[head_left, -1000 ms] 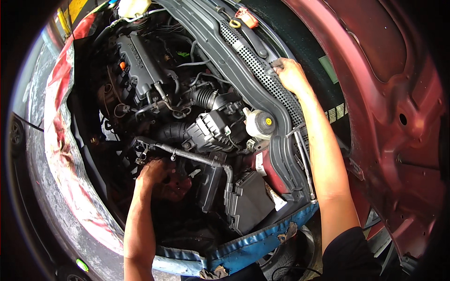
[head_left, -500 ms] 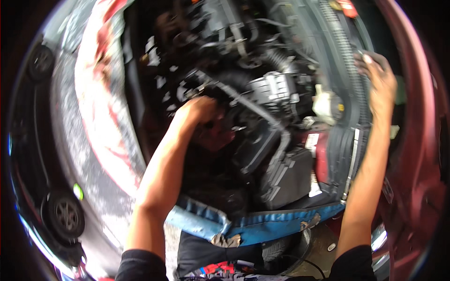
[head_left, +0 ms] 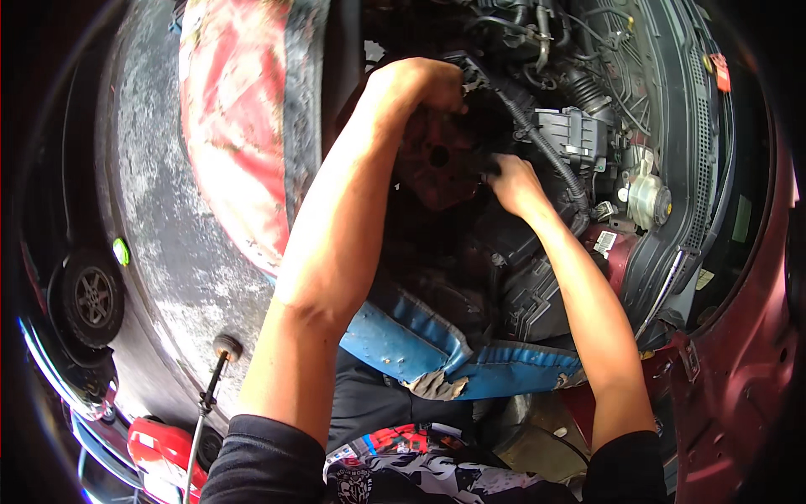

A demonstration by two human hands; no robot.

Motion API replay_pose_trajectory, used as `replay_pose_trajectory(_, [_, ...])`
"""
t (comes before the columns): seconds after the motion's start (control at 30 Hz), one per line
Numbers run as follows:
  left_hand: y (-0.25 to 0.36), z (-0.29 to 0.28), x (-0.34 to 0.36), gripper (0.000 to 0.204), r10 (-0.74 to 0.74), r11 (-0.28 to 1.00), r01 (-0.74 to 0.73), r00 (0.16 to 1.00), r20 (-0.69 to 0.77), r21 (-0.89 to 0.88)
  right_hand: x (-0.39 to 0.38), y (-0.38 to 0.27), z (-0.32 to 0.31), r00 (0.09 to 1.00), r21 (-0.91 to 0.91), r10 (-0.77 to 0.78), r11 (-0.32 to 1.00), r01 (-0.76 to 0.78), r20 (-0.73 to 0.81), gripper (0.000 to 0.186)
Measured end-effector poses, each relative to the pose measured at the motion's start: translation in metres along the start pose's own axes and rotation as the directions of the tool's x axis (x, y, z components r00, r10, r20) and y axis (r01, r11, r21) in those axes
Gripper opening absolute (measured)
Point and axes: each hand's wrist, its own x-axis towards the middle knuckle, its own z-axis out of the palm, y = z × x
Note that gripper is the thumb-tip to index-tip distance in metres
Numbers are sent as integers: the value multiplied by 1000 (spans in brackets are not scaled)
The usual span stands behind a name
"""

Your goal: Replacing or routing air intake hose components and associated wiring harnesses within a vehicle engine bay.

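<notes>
Down in the shadowed engine bay sits a dark reddish part [head_left: 436, 178] with a round hole in its middle. My left hand [head_left: 424, 82] is at its upper edge, fingers curled downward; shadow hides what they close on. Beside the part's right edge my right hand [head_left: 517, 184] is closed, with something dark at its fingertips that I cannot make out. A ribbed black hose [head_left: 537, 134] slants past on the right of both hands.
A grey box-shaped engine part [head_left: 573, 134] and a pale reservoir with a dark cap [head_left: 648, 202] stand to the right. Blue padded cloth [head_left: 495, 370] covers the near edge; a red cover [head_left: 235, 126] lies over the left side. A metal rod [head_left: 198, 437] stands at lower left.
My right hand has left the bay's right-hand edge and come down beside the reddish part. My left arm reaches farther in. The view has shifted, so the engine appears farther right.
</notes>
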Motion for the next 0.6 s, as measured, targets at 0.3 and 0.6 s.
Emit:
replay_pose_trajectory(0.3, [-18,0,5,36,96,989,-101,994,-45,-107,54,44,64,995,-311,102,946,-90,22,29])
replay_pose_trajectory(0.6, [-19,0,9,34,71,979,-62,997,35,-194,52,26,63,966,-217,257,942,-255,-17,31])
